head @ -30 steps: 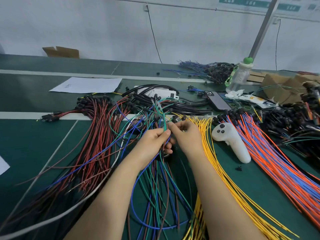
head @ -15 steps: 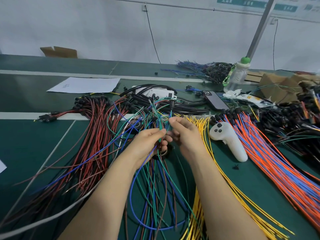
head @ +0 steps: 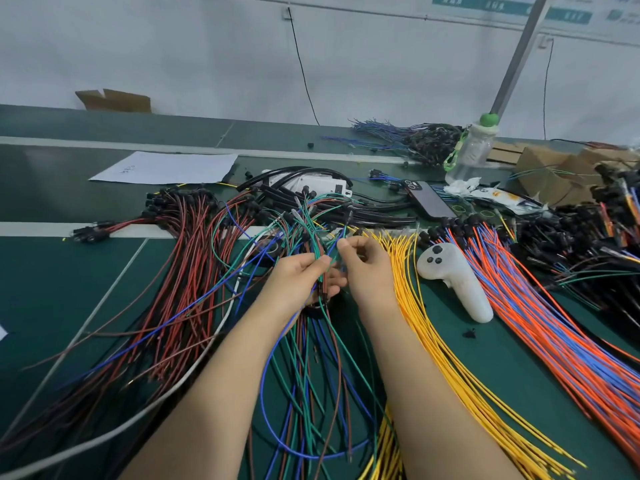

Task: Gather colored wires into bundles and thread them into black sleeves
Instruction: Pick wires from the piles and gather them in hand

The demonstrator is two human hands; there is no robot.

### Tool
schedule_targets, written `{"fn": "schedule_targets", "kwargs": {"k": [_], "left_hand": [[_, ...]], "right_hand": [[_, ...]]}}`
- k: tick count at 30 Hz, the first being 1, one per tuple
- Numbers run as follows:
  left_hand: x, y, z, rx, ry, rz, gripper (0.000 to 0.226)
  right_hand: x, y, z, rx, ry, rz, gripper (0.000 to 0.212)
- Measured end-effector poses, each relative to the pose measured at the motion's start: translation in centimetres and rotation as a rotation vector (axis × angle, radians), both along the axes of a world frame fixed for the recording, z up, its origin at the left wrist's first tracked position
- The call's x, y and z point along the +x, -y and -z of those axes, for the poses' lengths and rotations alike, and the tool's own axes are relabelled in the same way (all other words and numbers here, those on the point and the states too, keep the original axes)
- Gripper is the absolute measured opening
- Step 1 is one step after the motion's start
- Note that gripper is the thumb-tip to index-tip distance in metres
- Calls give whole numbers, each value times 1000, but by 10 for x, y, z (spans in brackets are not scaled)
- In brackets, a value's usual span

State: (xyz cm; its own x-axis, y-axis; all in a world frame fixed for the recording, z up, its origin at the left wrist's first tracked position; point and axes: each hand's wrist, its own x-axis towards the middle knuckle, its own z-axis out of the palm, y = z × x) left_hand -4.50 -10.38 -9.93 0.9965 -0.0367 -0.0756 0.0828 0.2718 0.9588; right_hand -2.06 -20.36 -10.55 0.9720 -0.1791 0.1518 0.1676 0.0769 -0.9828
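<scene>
Place: you work in a wire-harness assembly workshop.
Desk: your long green desk [head: 69, 289] carries white lane stripes, like a production line.
Stock: sorted heaps of yellow wires [head: 412, 306], orange-blue wires [head: 540, 323] and red wires [head: 183, 271] surround you.
Backdrop: bare wall [head: 173, 46], cardboard boxes [head: 543, 168].

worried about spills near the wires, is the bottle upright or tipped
Upright. The bottle stands on its base at the far side of the table, with its green cap on top.

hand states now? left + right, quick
Left hand: grips the mixed wire bundle.
Right hand: pinches wires of the same bundle, near its top.
</scene>
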Motion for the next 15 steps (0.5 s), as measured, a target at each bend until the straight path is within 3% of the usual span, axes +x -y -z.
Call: {"fn": "schedule_targets", "kwargs": {"k": [6, 15], "left_hand": [[-2, 0, 3, 84, 78, 56, 19], [-4, -1, 2, 196, 150, 121, 25]], "right_hand": [[-2, 1, -2, -210, 66, -27, 15], [-4, 18, -13, 81, -140, -269, 20]]}}
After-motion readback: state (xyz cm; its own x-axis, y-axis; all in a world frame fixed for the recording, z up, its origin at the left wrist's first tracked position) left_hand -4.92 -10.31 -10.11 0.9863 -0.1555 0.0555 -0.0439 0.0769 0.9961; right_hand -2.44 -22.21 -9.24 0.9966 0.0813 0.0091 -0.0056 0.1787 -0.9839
